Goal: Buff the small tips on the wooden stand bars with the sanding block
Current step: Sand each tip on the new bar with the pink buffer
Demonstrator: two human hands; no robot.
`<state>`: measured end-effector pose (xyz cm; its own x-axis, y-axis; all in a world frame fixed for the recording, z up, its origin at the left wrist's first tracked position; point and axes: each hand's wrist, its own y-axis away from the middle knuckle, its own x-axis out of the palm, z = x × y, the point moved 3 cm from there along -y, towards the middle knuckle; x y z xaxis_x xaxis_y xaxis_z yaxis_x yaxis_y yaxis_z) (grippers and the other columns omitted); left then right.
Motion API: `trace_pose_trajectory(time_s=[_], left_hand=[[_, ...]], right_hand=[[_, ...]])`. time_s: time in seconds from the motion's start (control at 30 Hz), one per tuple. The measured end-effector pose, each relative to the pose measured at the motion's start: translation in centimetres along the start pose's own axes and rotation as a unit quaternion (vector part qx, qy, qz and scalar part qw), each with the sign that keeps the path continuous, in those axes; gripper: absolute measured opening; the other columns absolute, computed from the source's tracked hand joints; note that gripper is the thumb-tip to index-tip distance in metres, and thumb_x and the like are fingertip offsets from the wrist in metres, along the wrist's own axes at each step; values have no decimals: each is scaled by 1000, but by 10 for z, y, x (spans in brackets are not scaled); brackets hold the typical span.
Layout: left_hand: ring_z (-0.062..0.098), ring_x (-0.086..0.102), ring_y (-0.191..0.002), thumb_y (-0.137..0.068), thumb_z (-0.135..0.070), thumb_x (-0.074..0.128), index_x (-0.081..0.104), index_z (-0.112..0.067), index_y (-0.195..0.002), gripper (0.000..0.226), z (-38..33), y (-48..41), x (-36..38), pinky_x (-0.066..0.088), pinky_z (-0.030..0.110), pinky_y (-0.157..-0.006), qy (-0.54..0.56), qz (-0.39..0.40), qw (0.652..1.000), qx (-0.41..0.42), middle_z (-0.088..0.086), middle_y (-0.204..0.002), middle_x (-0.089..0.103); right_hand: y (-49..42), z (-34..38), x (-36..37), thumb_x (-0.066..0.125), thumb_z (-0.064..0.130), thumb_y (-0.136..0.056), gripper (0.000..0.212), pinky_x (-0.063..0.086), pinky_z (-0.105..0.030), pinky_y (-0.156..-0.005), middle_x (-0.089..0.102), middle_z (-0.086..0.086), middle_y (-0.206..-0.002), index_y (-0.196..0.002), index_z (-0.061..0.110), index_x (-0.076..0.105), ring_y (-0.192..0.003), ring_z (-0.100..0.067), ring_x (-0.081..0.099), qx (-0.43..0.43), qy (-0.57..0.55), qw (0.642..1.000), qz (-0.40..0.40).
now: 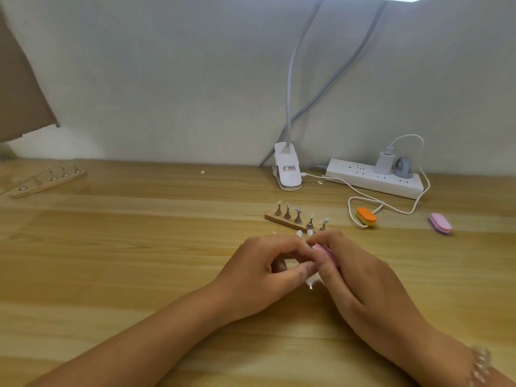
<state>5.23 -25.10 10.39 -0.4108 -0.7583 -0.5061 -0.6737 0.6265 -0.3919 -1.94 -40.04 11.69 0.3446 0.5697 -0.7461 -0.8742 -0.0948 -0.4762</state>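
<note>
My left hand (259, 270) and my right hand (354, 270) meet at the middle of the wooden table. The right hand grips a pink sanding block (325, 251), mostly hidden by its fingers. The left hand pinches a small tip holder; white tips (304, 234) of a stand bar show just above both hands, and the bar itself is hidden under them. Behind the hands lies a wooden stand bar (293, 219) with several metal holders carrying pale tips. Another stand bar (47, 180) lies at the far left.
An orange-and-yellow sanding block (366, 216) and a pink-and-purple one (440, 223) lie to the right. A white clip lamp base (287, 170), a power strip (374, 178) with a charger and a white cable (396, 209) sit by the wall. Cardboard (19, 90) leans at the left.
</note>
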Motion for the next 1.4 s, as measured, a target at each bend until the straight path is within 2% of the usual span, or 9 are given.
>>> trace_pose_trajectory(time_s=[0.23,0.33,0.4,0.5,0.57,0.67,0.77,1.27,1.4], left_hand=[[21,52,-54,-93,-25,61,71,-33,-95,13,-1,-1,-6,48,34,-54,19,-55,998,1,-14,-88,68],[19,51,-55,-91,-24,61,72,-28,-95,12,0,-1,-10,44,27,-53,-4,-83,997,5,-13,-88,66],[10,52,-58,-91,-23,63,73,-22,-95,10,-2,0,-9,42,22,-56,-19,-74,997,21,-15,-87,63],[3,54,-65,-92,-20,66,72,-19,-94,7,-7,1,-5,40,15,-60,-34,-56,997,50,-19,-85,60],[8,54,-64,-91,-22,63,72,-19,-95,10,-5,1,-7,42,23,-58,-14,-65,997,28,-12,-89,63],[21,57,-70,-90,-24,60,72,-19,-97,14,-2,0,-11,44,27,-61,-30,-77,996,20,-7,-94,65],[15,55,-68,-94,-28,64,73,-19,-100,14,-8,3,-4,41,19,-62,-67,-47,995,58,-16,-88,58],[16,54,-68,-92,-22,61,73,-18,-97,14,-3,-1,-8,39,21,-62,-56,-63,995,43,-12,-88,62],[13,50,-64,-95,-25,63,73,-19,-99,12,-9,2,-1,35,19,-60,-89,-34,992,76,-19,-80,53]], right_hand=[[3,3,-1,24,50,-96,60,50,-29,-91,50,22,-140,-153,34,29,-121,4,53,-22,-6,1000,19],[2,1,1,36,50,-97,57,50,-22,-75,57,21,-128,-151,31,36,-95,6,60,-35,-10,999,6],[-1,-3,0,49,49,-95,52,50,-29,-61,62,17,-108,-143,29,48,-70,-9,59,-11,-41,999,-29],[-5,-9,-6,54,53,-93,45,48,-34,-56,62,13,-96,-128,26,62,-61,-16,54,10,-56,996,-70],[-3,-4,-7,54,56,-88,47,46,-31,-54,60,14,-93,-122,27,66,-56,-14,50,-14,-45,997,-68],[-2,-2,-3,59,56,-86,43,42,-27,-52,59,13,-90,-118,29,68,-54,-14,47,-21,-62,997,-50],[-5,-12,-6,62,56,-89,37,38,-22,-56,62,12,-88,-113,29,71,-56,-12,48,22,-112,991,-77],[-2,-1,0,59,55,-84,47,38,-20,-52,60,12,-86,-121,27,68,-52,-12,44,-14,-86,995,-55],[-6,-11,-5,63,56,-88,37,34,-15,-55,63,10,-86,-112,29,71,-55,-9,46,32,-135,987,-78]])
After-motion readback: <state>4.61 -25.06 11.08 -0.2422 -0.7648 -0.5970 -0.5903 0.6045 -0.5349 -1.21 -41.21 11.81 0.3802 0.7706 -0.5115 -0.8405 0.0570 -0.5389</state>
